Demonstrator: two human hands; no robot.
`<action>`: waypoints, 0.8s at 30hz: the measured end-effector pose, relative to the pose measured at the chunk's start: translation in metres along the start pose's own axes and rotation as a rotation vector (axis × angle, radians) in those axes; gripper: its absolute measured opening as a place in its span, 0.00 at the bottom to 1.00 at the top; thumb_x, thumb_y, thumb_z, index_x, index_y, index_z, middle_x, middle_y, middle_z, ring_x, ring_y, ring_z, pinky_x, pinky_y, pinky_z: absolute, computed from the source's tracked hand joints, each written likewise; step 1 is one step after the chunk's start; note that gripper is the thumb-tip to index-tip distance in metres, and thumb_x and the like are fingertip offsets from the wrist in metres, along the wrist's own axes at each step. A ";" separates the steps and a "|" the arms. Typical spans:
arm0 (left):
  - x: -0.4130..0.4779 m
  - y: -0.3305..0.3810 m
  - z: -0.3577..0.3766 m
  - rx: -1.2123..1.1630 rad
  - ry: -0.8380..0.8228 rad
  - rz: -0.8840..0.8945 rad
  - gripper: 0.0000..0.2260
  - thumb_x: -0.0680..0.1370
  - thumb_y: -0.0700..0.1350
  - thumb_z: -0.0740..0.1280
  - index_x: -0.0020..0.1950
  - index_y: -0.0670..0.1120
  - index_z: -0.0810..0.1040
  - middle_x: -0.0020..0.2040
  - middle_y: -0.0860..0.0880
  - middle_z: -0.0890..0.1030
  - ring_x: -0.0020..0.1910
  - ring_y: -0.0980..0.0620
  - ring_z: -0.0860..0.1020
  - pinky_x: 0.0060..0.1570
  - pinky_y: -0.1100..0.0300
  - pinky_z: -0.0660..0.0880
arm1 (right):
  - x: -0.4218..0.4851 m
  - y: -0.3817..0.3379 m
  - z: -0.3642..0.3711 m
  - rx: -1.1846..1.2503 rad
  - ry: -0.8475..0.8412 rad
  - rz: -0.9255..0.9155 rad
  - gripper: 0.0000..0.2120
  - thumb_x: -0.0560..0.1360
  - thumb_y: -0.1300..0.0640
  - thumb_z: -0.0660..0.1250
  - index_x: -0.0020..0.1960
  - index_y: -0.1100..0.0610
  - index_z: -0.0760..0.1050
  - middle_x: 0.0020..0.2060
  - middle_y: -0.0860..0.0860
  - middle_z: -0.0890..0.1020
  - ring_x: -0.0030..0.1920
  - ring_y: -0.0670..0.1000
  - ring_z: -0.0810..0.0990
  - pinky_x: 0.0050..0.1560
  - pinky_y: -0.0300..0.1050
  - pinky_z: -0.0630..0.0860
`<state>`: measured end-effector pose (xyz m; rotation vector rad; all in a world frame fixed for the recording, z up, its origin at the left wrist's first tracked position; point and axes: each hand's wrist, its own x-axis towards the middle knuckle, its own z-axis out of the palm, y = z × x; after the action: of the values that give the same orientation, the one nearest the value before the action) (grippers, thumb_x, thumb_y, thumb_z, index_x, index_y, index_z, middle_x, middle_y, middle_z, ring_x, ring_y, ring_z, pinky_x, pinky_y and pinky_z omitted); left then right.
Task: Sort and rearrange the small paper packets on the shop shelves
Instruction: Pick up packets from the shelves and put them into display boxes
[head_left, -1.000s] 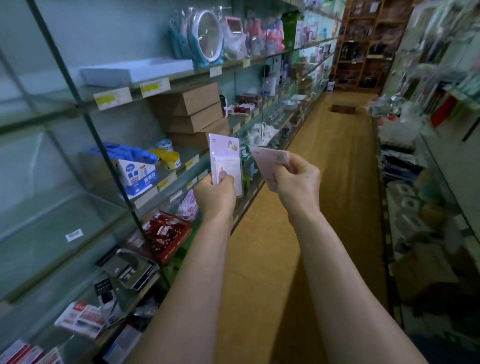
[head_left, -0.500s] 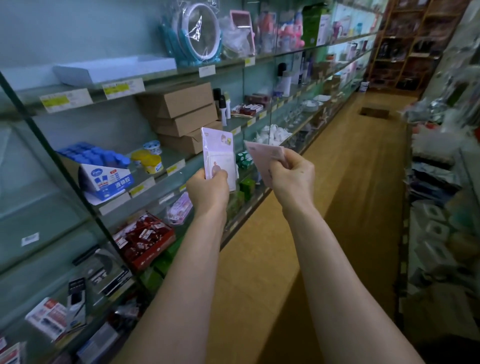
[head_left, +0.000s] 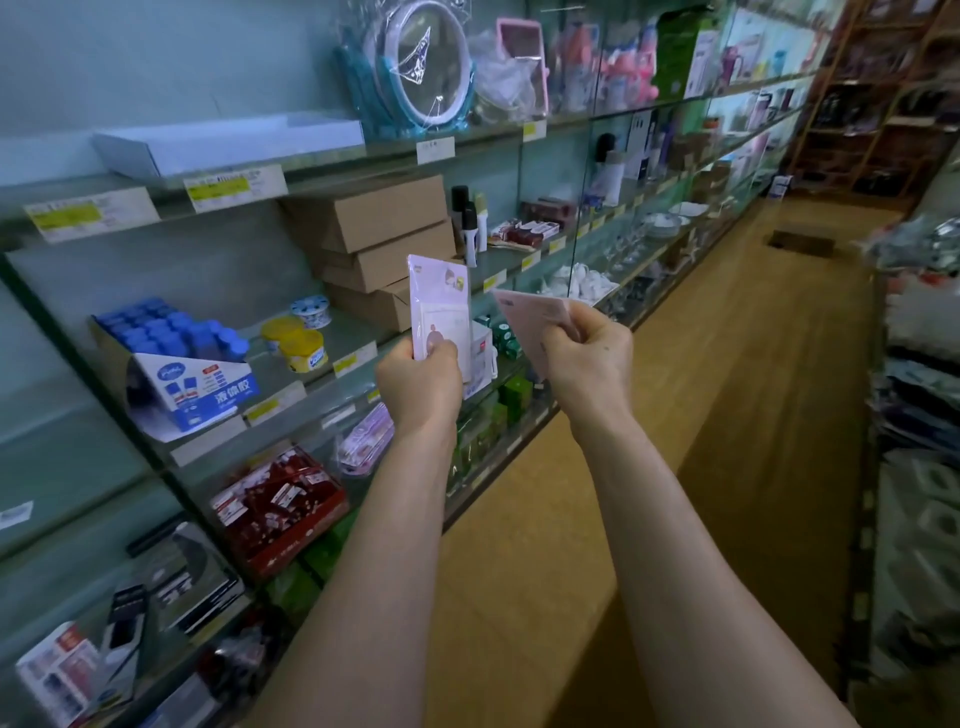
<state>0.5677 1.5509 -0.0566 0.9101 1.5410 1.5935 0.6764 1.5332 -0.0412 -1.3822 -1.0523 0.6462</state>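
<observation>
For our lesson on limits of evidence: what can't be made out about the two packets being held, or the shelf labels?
Head view only.
- On the lilac packet, print too small; left hand covers its lower edge.
- The pink packet: tilted, blurred; right hand hides one corner.
- The shelf labels: text blurred.

Pale lilac packet (head_left: 439, 301): flat, clear-wrapped, white card inside, small cartoon print near the top. Upright, face toward the camera, lower part pinched under the thumb of the left hand (head_left: 420, 382). Plain pink packet (head_left: 530, 317): tilted, jutting leftward from the curled fingers (head_left: 569, 327) of the right hand (head_left: 589, 364), near the lilac one, apart.
</observation>
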 end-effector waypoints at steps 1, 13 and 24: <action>0.007 0.002 0.007 -0.007 0.008 -0.006 0.05 0.79 0.43 0.63 0.45 0.47 0.77 0.36 0.54 0.77 0.32 0.55 0.73 0.34 0.61 0.68 | 0.011 0.001 0.003 -0.009 -0.006 -0.005 0.14 0.77 0.59 0.62 0.40 0.44 0.80 0.33 0.41 0.80 0.34 0.42 0.74 0.39 0.47 0.78; 0.105 0.047 0.067 -0.080 0.051 0.117 0.06 0.79 0.42 0.64 0.42 0.46 0.76 0.32 0.56 0.75 0.28 0.59 0.70 0.21 0.72 0.63 | 0.128 -0.021 0.056 0.025 -0.055 -0.127 0.12 0.76 0.61 0.62 0.49 0.49 0.82 0.40 0.44 0.83 0.44 0.48 0.80 0.42 0.45 0.78; 0.179 0.110 0.068 -0.021 0.098 0.293 0.07 0.78 0.44 0.63 0.41 0.47 0.77 0.32 0.56 0.74 0.31 0.58 0.71 0.31 0.65 0.67 | 0.194 -0.074 0.115 0.173 -0.181 -0.321 0.16 0.74 0.62 0.63 0.35 0.44 0.79 0.29 0.41 0.79 0.35 0.46 0.76 0.41 0.46 0.77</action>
<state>0.5378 1.7388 0.0559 1.1005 1.5064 1.8809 0.6440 1.7463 0.0574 -0.9909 -1.2985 0.6148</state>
